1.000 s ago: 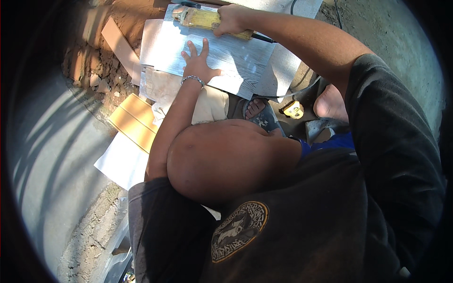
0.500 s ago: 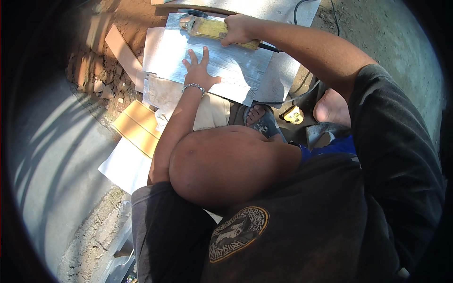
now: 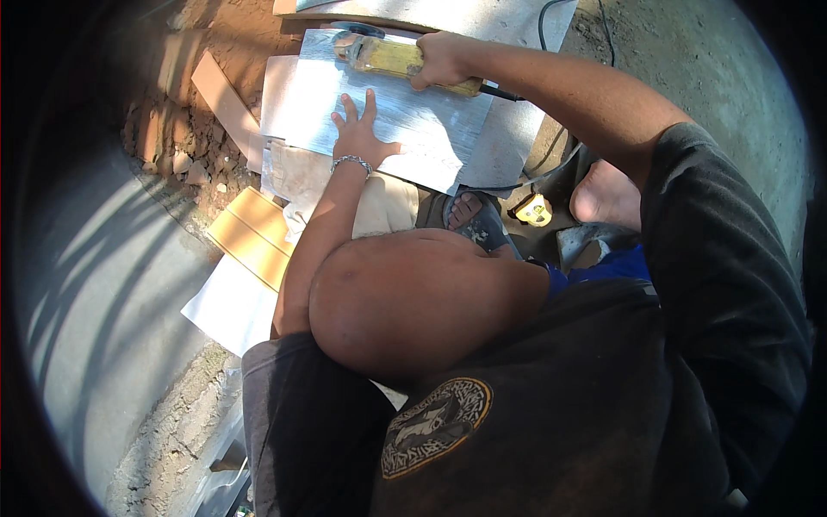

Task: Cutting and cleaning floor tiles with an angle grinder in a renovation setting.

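Note:
My right hand (image 3: 444, 60) is wrapped round the yellow body of an angle grinder (image 3: 388, 59). The grinder's disc (image 3: 358, 29) is at the far edge of a grey, streaked tile (image 3: 413, 129); whether it touches the tile I cannot tell. Flat on the tile, with fingers spread, lies my left hand (image 3: 357, 138), a chain bracelet at its wrist. Beneath the tile are paler flat sheets (image 3: 508, 142), and a cream cloth bundle (image 3: 388, 207) sits by its near edge.
A yellow tape measure (image 3: 532, 210) lies near my bare foot (image 3: 596, 196). The grinder's black cord (image 3: 500, 92) trails right. To the left are an orange grooved panel (image 3: 254, 233), a white sheet (image 3: 228, 302), a tan strip (image 3: 226, 99) and broken rubble (image 3: 185, 164).
The grinder and my right hand have shifted slightly to the right and nearer. My left hand keeps its place on the tile, almost unmoved.

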{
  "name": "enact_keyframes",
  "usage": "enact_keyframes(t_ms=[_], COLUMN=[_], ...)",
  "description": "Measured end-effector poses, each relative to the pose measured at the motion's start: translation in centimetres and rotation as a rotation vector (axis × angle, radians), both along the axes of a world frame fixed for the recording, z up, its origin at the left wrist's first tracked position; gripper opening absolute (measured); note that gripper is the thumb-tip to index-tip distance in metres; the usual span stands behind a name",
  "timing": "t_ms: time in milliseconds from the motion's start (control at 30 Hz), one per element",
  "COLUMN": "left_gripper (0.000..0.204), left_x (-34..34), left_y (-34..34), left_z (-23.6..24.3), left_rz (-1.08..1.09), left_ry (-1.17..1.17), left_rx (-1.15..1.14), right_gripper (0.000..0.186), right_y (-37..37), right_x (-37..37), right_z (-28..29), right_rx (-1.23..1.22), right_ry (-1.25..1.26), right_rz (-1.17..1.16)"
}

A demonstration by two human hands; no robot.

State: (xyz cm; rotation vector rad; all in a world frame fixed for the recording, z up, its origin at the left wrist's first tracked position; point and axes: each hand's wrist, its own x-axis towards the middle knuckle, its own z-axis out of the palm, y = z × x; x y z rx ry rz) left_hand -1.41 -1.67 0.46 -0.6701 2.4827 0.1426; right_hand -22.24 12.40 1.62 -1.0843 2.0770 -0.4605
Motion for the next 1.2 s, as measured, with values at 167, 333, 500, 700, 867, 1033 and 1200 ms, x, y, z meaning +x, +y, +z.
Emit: enact_keyframes(t_ms=[167,333,500,700,867,1033,1200], left_gripper=[0.141,0.148,0.148,0.15,0.15,0.151,0.152], left_x=[-0.2,-0.4,-0.5,-0.3,-0.3,-0.3,-0.3], left_y=[0.0,0.1,0.2,0.0,-0.2,-0.2,-0.3], left_z=[0.2,0.5,0.7,0.6,0.3,0.1,0.0], left_rz=[0.031,0.048,0.056,0.062,0.061,0.051,0.053], left_ry=[0.012,-0.033,-0.034,-0.023,-0.027,-0.038,-0.04], left_rx=[0.01,-0.003,0.002,0.018,0.022,0.007,0.008], right_gripper=[0.07,0.069,0.069,0.071,0.07,0.07,0.07], right_y=[0.8,1.7,2.5,3.3,4.1,4.9,5.9], right_x=[0.0,0.0,0.0,-0.1,0.0,0.0,0.0], right_z=[0.0,0.2,0.4,0.6,0.7,0.7,1.0], right_rx=[-0.006,-0.008,-0.054,0.018,0.005,0.013,0.026], right_ry=[-0.015,-0.028,-0.014,-0.051,-0.051,-0.052,-0.061], right_rz=[-0.016,-0.015,-0.019,-0.025,-0.029,-0.02,-0.015])
